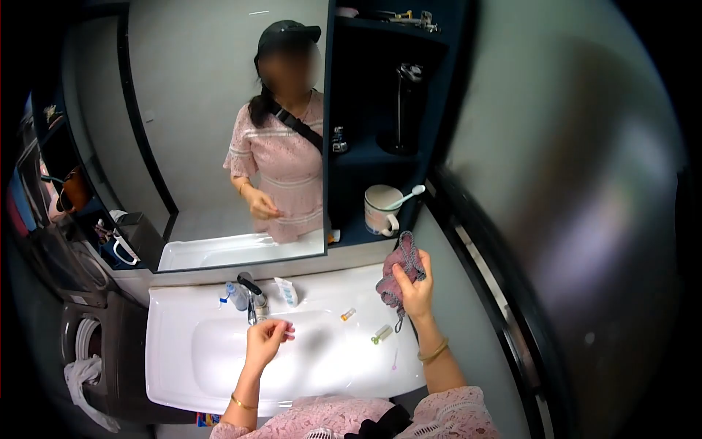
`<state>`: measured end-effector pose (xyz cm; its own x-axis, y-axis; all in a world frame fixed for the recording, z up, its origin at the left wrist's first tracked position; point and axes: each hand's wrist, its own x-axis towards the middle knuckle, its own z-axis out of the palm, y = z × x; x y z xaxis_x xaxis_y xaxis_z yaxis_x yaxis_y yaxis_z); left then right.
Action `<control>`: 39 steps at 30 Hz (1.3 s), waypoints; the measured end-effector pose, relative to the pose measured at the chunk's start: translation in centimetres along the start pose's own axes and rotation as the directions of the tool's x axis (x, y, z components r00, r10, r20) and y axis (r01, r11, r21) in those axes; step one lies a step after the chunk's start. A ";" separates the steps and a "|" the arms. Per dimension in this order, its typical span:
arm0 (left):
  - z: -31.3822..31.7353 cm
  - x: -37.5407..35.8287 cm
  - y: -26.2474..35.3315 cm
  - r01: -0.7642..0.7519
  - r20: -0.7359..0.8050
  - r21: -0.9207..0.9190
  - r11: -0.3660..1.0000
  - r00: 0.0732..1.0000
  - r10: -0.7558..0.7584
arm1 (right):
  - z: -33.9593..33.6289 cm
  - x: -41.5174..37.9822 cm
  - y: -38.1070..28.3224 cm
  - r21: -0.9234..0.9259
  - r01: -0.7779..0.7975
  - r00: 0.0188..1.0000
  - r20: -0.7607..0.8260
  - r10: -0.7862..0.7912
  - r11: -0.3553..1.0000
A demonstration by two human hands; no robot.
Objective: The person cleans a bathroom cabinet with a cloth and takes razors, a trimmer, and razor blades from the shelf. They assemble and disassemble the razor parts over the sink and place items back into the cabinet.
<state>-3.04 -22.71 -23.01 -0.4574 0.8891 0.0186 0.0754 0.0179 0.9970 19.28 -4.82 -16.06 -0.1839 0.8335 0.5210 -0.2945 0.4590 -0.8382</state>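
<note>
My right hand (415,291) is raised at the right end of the white sink (175,366) and grips a crumpled purple-pink cloth (404,265), which hangs just below a blue shelf. My left hand (265,341) hovers over the basin near the chrome tap (254,296), fingers loosely curled together with a small pink bit at the fingertips; what it is I cannot make out. Both wrists wear a gold bangle. The mirror (219,110) above the sink reflects me in a pink lace dress and a dark cap.
On the sink rim lie a small white tube (287,291), a blue bottle (234,295), an orange vial (348,314) and a green-white tube (381,334). A white mug (380,210) with a toothbrush sits on the blue shelf. A washing machine (88,344) stands at left.
</note>
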 end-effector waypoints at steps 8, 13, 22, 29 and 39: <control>3.1 4.5 9.3 -0.295 0.149 0.061 0.954 0.947 0.283 | -1.4 -1.7 -0.2 0.049 -0.037 0.998 -0.048 0.039 0.998; 8.2 9.1 18.0 -0.581 0.247 0.028 0.813 0.793 0.558 | -2.3 -2.4 0.4 0.037 -0.044 0.997 -0.056 0.046 0.998; 13.7 15.2 22.5 -0.772 0.362 0.386 0.505 0.630 0.687 | -3.6 -0.8 -1.1 0.108 0.006 0.998 -0.066 0.001 0.994; 13.8 17.9 23.4 -0.841 0.333 0.492 0.225 0.421 0.844 | -2.2 4.2 -4.2 0.119 0.180 0.983 0.011 -0.183 0.976; 9.0 17.9 37.2 -0.754 0.313 0.635 -0.170 0.050 0.948 | -2.2 4.5 -4.4 0.113 0.196 0.980 0.019 -0.200 0.974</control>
<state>-0.48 -1.99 13.77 0.3258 0.2045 0.9230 0.8946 -0.3826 -0.2310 21.80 -2.37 -10.38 -0.1393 0.7191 0.6808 -0.4292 0.5757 -0.6959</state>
